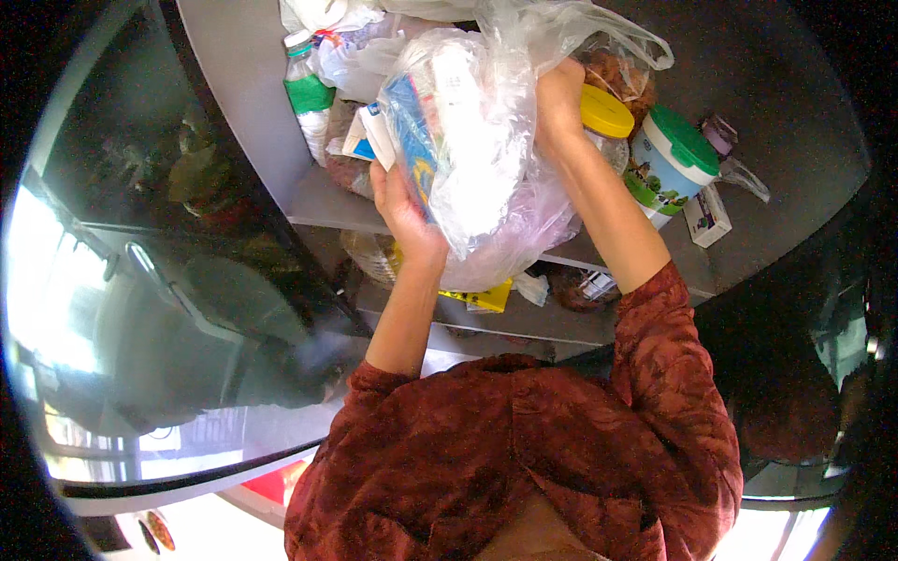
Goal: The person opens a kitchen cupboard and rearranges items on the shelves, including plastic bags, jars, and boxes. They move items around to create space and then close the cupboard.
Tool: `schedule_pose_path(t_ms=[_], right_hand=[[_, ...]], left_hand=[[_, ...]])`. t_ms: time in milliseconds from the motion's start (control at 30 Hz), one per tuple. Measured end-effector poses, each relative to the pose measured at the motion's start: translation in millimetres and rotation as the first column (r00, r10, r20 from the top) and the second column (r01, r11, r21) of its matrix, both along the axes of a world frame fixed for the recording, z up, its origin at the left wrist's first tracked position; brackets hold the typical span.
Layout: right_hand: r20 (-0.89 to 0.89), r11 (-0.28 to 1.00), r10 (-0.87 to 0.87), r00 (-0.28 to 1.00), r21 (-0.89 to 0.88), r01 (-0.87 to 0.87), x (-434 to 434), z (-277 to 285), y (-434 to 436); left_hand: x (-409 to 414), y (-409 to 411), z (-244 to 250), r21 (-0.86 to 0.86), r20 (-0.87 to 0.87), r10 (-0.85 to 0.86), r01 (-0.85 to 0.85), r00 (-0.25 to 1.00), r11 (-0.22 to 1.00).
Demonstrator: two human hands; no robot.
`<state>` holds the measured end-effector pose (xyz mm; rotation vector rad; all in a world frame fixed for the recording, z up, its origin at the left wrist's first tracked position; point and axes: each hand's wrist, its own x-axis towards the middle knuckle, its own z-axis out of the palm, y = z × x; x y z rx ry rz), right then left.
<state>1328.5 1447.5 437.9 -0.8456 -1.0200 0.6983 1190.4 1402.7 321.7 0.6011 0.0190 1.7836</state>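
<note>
A bulky bundle of clear plastic bags is between my hands at the cabinet shelf. Below its left side, my left hand supports the bundle, against a blue packet inside the plastic and a small white-and-blue box. On the bundle's right side, my right hand reaches up against the plastic, its fingertips hidden behind the bag. Close to my right wrist stands a jar with a yellow lid. What the right fingers grip cannot be seen.
A tub with a green lid and a small white box stand at right. A plastic bottle with a green label stands at left. The lower shelf holds a yellow packet. Dark glossy doors flank the cabinet.
</note>
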Motion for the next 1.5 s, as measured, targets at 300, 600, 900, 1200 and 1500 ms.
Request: schedule_pose_path(t_ms=[300, 600, 900, 1200, 1500], right_hand=[[0.699, 0.785, -0.612, 0.37, 0.483, 0.387, -4, 12, 17], [0.843, 0.823, -0.534, 0.058, 0.503, 0.265, -40, 27, -1], [0.64, 0.671, -0.725, 0.254, 0.739, 0.052, 9, 21, -78], [0.97, 0.943, -0.242, 0.038, 0.244, -0.224, 46, -99, -141], [0.952, 0.967, -0.208, -0.225, 0.164, -0.197, 47, -91, -18]], left_hand=[[0, -11, 9, -0.044, 0.053, -0.144, 0.147, 0.988, 0.988], [-7, -5, 9, -0.027, -0.232, -0.118, 0.115, 0.965, 0.993], [-8, 2, 26, 0.011, 0.033, -0.25, 0.249, 0.968, 0.968], [-28, -2, 22, 0.029, 0.171, -0.428, 0.43, 0.887, 0.903], [-89, -41, 34, 0.022, 0.023, -0.336, 0.336, 0.941, 0.942]])
